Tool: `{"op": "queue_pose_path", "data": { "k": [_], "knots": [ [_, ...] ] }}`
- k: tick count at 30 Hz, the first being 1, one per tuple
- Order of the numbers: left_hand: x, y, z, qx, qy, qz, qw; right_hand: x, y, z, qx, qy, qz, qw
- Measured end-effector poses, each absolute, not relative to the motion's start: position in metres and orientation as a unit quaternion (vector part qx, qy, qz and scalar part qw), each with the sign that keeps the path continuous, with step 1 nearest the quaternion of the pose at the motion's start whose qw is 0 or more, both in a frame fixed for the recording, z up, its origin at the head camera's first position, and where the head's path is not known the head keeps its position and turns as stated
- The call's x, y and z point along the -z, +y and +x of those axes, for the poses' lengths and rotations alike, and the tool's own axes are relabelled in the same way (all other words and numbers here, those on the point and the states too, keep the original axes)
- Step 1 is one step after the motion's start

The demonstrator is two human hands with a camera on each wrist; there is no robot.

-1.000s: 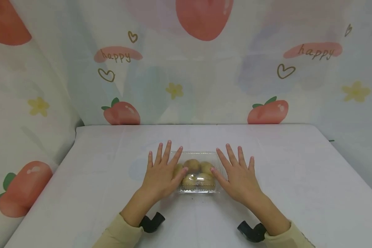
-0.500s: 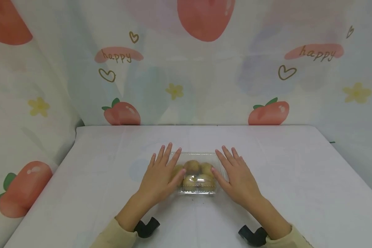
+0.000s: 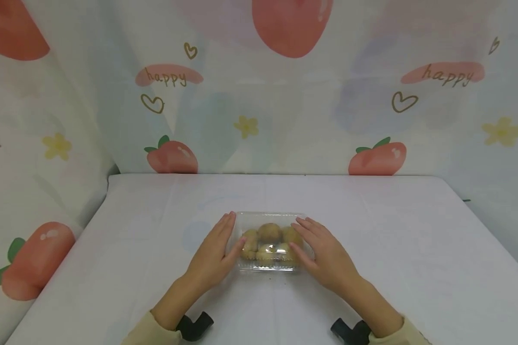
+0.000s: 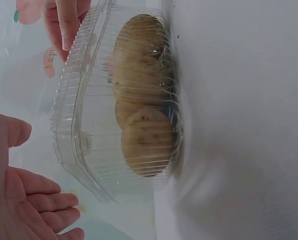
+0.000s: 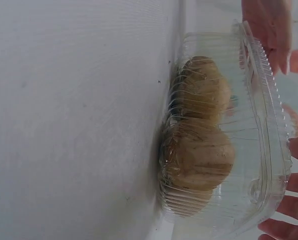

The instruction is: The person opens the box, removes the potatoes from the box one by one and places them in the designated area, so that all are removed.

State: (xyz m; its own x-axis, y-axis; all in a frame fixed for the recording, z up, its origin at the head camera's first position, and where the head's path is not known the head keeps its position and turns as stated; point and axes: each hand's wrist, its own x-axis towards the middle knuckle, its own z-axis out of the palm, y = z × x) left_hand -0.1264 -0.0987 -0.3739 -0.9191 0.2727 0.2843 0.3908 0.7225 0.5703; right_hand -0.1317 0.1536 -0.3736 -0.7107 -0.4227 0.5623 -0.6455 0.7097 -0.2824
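A clear plastic clamshell box (image 3: 267,269) stands closed on the white table, with several potatoes (image 3: 269,233) inside. My left hand (image 3: 212,254) is at the box's left side, its fingers extended and the thumb toward the box. In the left wrist view, a gap separates the left hand (image 4: 31,205) from the lid rim. My right hand (image 3: 330,254) leans in over the box's right side, fingers straight. The right wrist view puts the right fingertips (image 5: 289,227) close beside the rim; whether they touch it I cannot tell. Neither hand grips anything.
The white-covered table (image 3: 134,249) extends around the box. A printed cloth (image 3: 285,120) with fruit and flowers hangs at the back and left. Under the wrists sit a black left wrist piece (image 3: 195,327) and a black right wrist piece (image 3: 350,331).
My left hand has drawn back from above the box to its left side and turned edge-on. The spread fingers of both hands have come closer together. The box has stayed put.
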Motion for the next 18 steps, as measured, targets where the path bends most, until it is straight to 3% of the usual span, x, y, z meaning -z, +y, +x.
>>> {"op": "queue_pose_path", "data": {
  "k": [9,18],
  "knots": [
    [0.383,-0.103,-0.122,0.474,-0.863,-0.148,0.088,0.376,0.145,-0.132,-0.260,-0.872,0.329,0.254],
    [0.394,-0.111,-0.120,0.524,-0.836,-0.131,0.102,0.379,0.134,-0.130,-0.266,-0.860,0.351,0.259]
  ]
}}
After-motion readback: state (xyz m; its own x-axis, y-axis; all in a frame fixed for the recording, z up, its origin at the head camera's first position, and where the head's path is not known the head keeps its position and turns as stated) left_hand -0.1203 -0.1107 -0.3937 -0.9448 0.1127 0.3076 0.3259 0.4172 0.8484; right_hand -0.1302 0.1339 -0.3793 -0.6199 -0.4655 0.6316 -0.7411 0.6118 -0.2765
